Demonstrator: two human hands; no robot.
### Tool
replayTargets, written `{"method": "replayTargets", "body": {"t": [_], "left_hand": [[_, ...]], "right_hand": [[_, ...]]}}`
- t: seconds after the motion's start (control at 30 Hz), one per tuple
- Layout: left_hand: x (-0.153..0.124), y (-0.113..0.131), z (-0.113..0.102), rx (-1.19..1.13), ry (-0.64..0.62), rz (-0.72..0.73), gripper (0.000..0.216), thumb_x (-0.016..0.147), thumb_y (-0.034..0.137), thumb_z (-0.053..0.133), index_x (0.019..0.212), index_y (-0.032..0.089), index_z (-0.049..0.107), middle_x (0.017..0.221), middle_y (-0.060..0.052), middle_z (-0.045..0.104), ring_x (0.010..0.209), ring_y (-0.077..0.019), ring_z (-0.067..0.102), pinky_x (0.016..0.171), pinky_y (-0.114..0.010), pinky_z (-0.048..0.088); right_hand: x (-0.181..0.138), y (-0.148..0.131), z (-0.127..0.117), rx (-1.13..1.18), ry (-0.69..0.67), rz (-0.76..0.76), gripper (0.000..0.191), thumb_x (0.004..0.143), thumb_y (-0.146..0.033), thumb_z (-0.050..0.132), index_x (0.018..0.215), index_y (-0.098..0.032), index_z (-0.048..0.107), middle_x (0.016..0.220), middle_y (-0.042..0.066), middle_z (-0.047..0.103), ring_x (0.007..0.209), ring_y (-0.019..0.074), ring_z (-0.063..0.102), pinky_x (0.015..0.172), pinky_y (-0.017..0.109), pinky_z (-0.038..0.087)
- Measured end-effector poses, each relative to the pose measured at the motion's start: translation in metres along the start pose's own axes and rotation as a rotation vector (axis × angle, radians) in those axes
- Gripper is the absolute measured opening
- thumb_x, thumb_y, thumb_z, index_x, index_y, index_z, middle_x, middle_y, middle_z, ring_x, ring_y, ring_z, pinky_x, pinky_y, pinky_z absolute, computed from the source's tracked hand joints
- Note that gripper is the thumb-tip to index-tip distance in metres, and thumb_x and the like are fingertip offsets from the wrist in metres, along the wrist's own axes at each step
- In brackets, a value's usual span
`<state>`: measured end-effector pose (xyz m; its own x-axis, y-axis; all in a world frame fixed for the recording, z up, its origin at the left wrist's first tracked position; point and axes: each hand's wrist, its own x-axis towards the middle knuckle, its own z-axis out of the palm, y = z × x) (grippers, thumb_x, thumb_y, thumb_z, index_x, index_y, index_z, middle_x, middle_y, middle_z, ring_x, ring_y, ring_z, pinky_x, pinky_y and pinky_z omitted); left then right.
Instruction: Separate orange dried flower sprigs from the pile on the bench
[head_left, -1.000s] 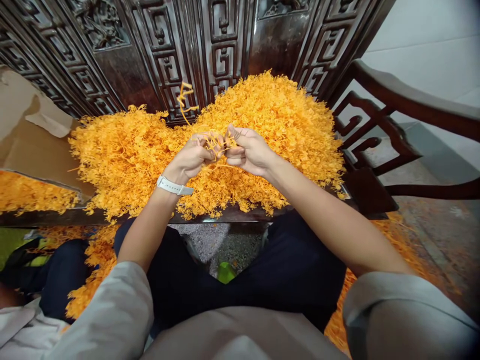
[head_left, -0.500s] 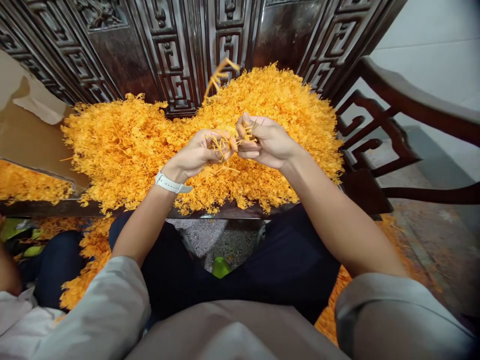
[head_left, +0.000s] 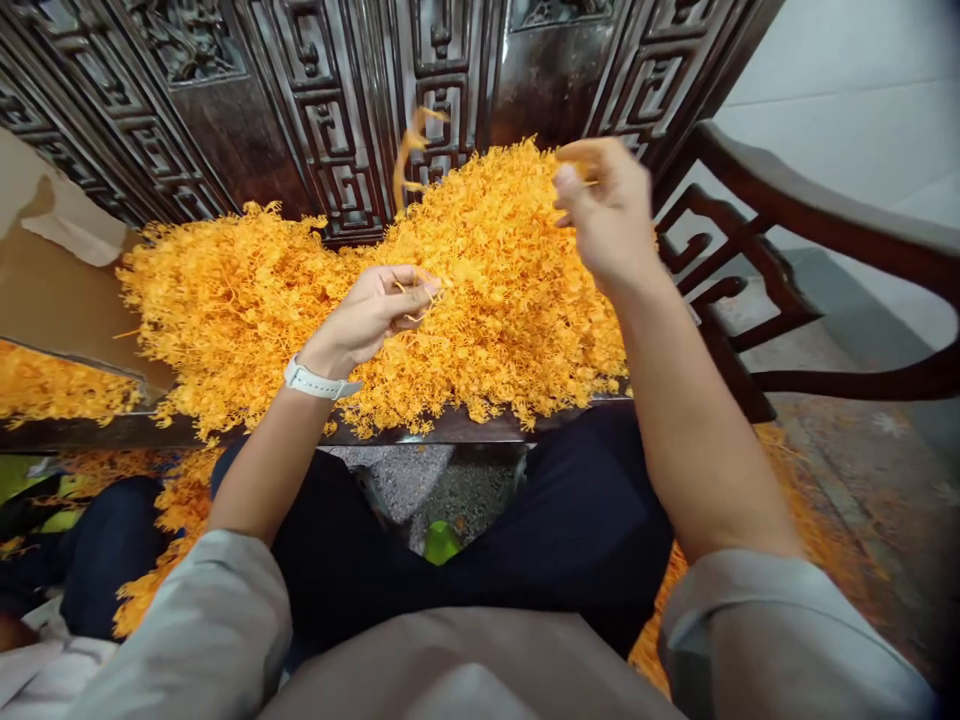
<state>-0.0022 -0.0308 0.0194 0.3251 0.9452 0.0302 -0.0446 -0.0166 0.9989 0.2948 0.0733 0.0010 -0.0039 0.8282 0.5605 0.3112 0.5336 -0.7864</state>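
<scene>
Left hand (head_left: 375, 310) is pinching thin orange sprigs (head_left: 420, 300) above the orange pile (head_left: 247, 300); right hand (head_left: 607, 215), raised apart to the right, is nipping one strand (head_left: 577, 150).

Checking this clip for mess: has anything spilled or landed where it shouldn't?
Yes. Orange sprigs from the big heap on the dark wooden seat have ended up on the floor, at lower left by the person's leg and at right beneath the armrest. One sprig is blurred above the heap.
</scene>
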Motion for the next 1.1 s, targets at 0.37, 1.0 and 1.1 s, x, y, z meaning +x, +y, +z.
{"method": "replayTargets", "body": {"t": [0.37,1.0,1.1], "left_hand": [[0.013,-0.021,0.006,0.144,0.245,0.155,0.035,0.082,0.044,0.087,0.074,0.017,0.066,0.065,0.001,0.055,0.055,-0.0066,0.043,0.052,-0.023,0.035],[0.005,-0.023,0.006,-0.051,0.116,0.034,0.045,0.087,0.065,0.075,0.080,0.021,0.073,0.057,0.005,0.037,0.045,-0.0061,0.026,0.043,-0.024,0.022],[-0.001,-0.025,0.007,0.027,0.059,0.098,0.035,0.079,0.053,0.088,0.077,0.020,0.074,0.059,0.004,0.043,0.048,-0.0061,0.032,0.045,-0.023,0.023]], "right_hand": [[-0.048,-0.072,0.048,0.205,-0.428,-0.013,0.044,0.089,-0.067,0.074,0.093,-0.023,0.070,0.091,0.005,0.069,0.089,0.0204,0.064,0.083,0.034,0.052],[-0.062,-0.087,0.071,0.333,-0.364,0.107,0.039,0.086,-0.057,0.081,0.078,-0.022,0.064,0.074,0.001,0.058,0.068,0.0136,0.046,0.057,0.027,0.041],[-0.066,-0.093,0.073,0.346,-0.363,0.128,0.041,0.084,-0.055,0.083,0.074,-0.022,0.061,0.072,0.000,0.054,0.069,0.0137,0.044,0.057,0.027,0.041]]}}
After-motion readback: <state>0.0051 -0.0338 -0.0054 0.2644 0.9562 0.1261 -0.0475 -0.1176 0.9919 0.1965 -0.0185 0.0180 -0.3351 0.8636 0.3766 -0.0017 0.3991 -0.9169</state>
